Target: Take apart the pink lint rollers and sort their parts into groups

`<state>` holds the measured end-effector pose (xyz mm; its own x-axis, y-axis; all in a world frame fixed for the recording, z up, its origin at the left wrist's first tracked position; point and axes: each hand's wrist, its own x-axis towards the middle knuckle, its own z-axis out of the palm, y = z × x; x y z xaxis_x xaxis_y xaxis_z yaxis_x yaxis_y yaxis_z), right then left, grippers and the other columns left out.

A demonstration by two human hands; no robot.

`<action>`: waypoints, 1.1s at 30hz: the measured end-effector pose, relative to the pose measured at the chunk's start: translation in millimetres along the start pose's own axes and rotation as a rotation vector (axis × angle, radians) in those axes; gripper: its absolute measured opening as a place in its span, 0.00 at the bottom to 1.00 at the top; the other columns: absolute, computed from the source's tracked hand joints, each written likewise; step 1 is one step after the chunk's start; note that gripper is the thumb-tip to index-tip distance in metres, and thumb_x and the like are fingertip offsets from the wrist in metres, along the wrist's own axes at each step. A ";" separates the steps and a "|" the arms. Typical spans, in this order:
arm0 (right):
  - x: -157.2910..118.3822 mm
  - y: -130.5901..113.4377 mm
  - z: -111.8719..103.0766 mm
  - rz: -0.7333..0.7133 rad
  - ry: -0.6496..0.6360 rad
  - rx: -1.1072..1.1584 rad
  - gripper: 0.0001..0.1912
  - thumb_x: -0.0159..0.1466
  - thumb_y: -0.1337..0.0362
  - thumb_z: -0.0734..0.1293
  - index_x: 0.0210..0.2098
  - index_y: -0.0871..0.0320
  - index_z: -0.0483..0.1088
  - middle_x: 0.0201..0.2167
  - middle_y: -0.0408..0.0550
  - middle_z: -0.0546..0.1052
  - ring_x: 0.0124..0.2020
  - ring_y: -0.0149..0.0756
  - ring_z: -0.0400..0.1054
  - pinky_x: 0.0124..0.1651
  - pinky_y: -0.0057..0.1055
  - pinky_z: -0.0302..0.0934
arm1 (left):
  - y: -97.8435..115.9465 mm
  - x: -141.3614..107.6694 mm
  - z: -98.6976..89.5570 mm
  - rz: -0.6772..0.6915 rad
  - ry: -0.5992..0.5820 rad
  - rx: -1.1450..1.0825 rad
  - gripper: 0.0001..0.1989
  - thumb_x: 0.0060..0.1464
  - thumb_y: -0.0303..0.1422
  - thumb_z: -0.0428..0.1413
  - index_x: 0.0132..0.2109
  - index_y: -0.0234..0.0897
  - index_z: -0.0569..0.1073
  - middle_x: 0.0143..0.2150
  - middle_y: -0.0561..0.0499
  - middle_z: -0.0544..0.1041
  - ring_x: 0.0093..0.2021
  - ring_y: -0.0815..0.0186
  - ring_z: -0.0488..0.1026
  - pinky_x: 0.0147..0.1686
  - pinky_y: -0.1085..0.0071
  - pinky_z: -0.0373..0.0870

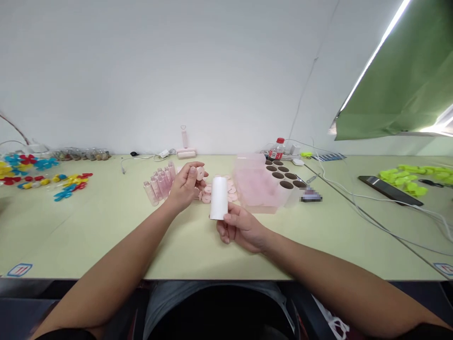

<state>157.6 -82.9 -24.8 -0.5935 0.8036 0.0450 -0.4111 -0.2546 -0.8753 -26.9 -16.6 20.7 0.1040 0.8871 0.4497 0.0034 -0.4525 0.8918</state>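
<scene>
My right hand (244, 228) is closed on the lower part of a white lint-roller refill (219, 197), which stands upright above the table. To its left, my left hand (184, 187) pinches a small round pink cap (200, 173) between thumb and fingers. Several more flat pink caps (231, 190) lie in a loose pile behind the roll, partly hidden by it. Beside my left hand stand several clear pink tube-shaped handles (160, 183). Part of that group is covered by the hand.
On the right, a translucent pink plastic sheet or bag (253, 182) adjoins upright rolls (286, 184) with brown cores. Behind them is a red-capped bottle (276, 150). Pink roller parts (186, 153) rest by the wall. White cables (354, 194) cross the right side near a black phone (389, 190).
</scene>
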 end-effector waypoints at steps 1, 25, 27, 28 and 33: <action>0.2 2.5 -2.3 0.018 -0.015 -0.029 0.22 0.53 0.57 0.76 0.42 0.55 0.66 0.24 0.38 0.69 0.21 0.27 0.62 0.21 0.25 0.57 | 0.5 0.4 0.1 -0.012 0.021 -0.020 0.24 0.57 0.54 0.53 0.46 0.38 0.68 0.37 0.49 0.77 0.27 0.70 0.73 0.26 0.72 0.71; 1.0 10.7 -12.1 -0.174 0.079 -0.572 0.28 0.56 0.55 0.75 0.52 0.53 0.64 0.39 0.45 0.69 0.31 0.31 0.60 0.31 0.28 0.54 | -4.8 -9.5 9.7 -0.083 -0.103 -0.217 0.19 0.50 0.47 0.63 0.35 0.36 0.68 0.38 0.46 0.81 0.37 0.62 0.79 0.32 0.70 0.73; 1.0 11.0 -13.0 -0.168 0.085 -0.579 0.28 0.56 0.55 0.75 0.52 0.53 0.64 0.40 0.45 0.69 0.30 0.30 0.60 0.30 0.28 0.53 | -3.6 -10.1 10.4 -0.074 -0.112 -0.206 0.19 0.50 0.47 0.63 0.35 0.36 0.69 0.38 0.46 0.81 0.36 0.63 0.78 0.30 0.71 0.72; 1.0 11.0 -13.2 -0.167 0.087 -0.580 0.28 0.56 0.55 0.75 0.51 0.53 0.65 0.40 0.44 0.69 0.29 0.30 0.59 0.30 0.28 0.53 | -2.7 -10.4 10.9 -0.070 -0.114 -0.198 0.19 0.50 0.47 0.63 0.35 0.36 0.69 0.38 0.46 0.81 0.36 0.63 0.77 0.30 0.71 0.72; 1.3 8.8 -11.5 -0.169 0.095 -0.564 0.27 0.56 0.55 0.75 0.51 0.53 0.65 0.37 0.43 0.68 0.28 0.30 0.58 0.29 0.28 0.51 | 1.1 -11.9 12.5 -0.054 -0.110 -0.108 0.19 0.50 0.49 0.61 0.35 0.36 0.73 0.38 0.46 0.81 0.37 0.61 0.76 0.30 0.70 0.70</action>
<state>161.1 -77.9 -38.0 -0.4767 0.8593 0.1855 -0.0478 0.1853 -0.9815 -15.7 -28.8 15.7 0.2152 0.8917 0.3981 -0.0944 -0.3868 0.9173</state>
